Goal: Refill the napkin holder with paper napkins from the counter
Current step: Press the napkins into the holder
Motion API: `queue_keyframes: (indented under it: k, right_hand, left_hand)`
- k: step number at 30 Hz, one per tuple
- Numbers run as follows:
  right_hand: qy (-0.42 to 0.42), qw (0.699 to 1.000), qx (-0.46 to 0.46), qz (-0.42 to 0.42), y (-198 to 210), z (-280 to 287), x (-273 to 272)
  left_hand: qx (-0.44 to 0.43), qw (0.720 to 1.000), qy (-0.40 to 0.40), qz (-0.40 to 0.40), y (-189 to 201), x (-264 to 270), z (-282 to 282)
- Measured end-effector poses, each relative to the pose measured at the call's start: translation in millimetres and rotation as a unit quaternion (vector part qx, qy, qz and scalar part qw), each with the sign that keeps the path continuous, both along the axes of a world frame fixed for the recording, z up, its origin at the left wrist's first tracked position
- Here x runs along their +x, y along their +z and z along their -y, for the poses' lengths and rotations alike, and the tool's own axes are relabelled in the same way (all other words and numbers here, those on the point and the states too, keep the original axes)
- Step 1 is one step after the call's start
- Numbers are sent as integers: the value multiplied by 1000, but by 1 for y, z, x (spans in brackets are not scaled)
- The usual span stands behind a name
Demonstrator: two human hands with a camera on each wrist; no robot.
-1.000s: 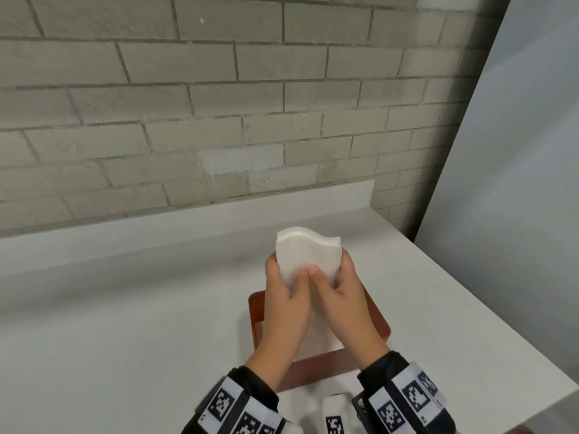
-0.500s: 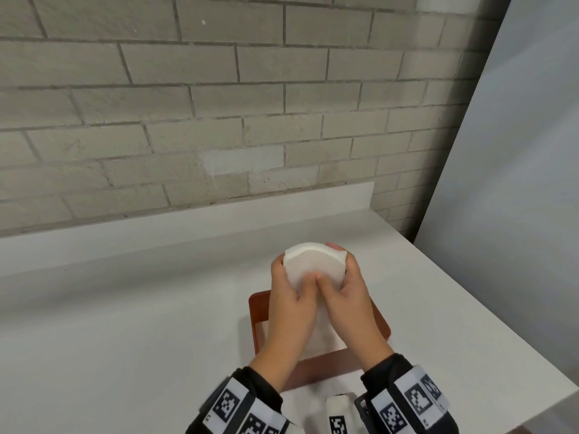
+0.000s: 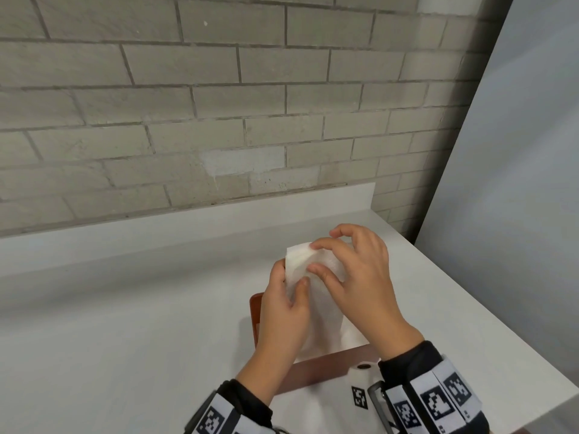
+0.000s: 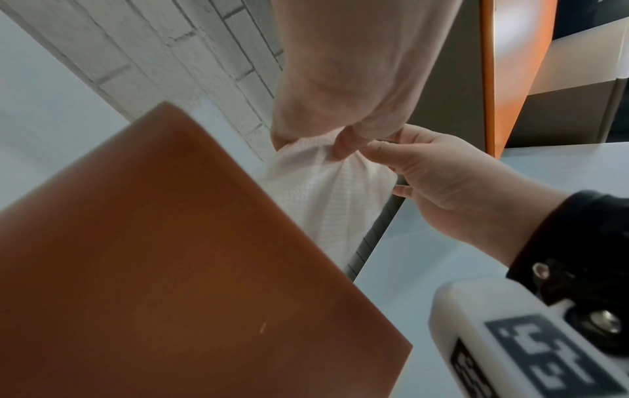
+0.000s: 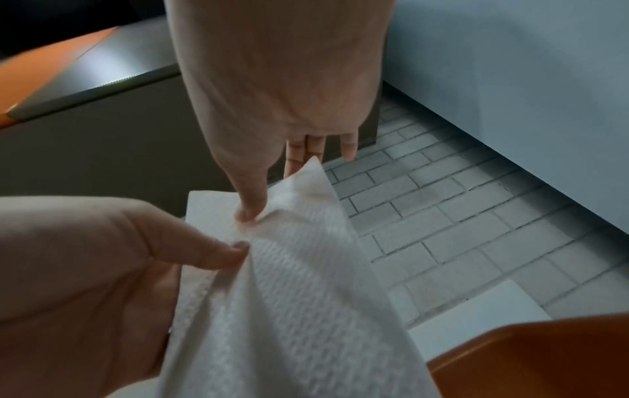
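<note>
Here, white counter (image 3: 125, 324), grey brick wall (image 3: 188, 104)

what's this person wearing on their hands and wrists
Both hands are bare: no gloves or rings show on the left hand or the right hand. Each forearm has a black sleeve ending at the wrist, wrapped by a white band printed with square black-and-white markers. A white camera housing carrying another such marker is strapped on.
</note>
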State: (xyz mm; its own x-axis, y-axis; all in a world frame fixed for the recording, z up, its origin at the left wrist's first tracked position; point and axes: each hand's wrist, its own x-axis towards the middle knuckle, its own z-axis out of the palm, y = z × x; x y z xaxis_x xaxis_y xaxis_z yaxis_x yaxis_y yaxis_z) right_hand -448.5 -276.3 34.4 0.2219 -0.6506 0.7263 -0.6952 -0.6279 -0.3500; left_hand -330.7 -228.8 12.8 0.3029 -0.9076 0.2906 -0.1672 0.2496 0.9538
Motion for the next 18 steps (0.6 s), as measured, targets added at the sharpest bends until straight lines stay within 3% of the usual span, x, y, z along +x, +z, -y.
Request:
queue_keyframes:
  k: [9, 15, 18]
  right_hand:
    - [49, 997, 8, -53, 14, 2, -3]
    - [79, 996, 27, -20, 14, 0, -4]
    - [80, 996, 47, -14, 14, -1, -4]
  left_hand:
    - [-16, 999, 5, 37, -2, 7, -3]
    - [-32, 995, -39, -81, 6, 11, -6]
    - [-29, 994, -43, -92, 8, 13, -5]
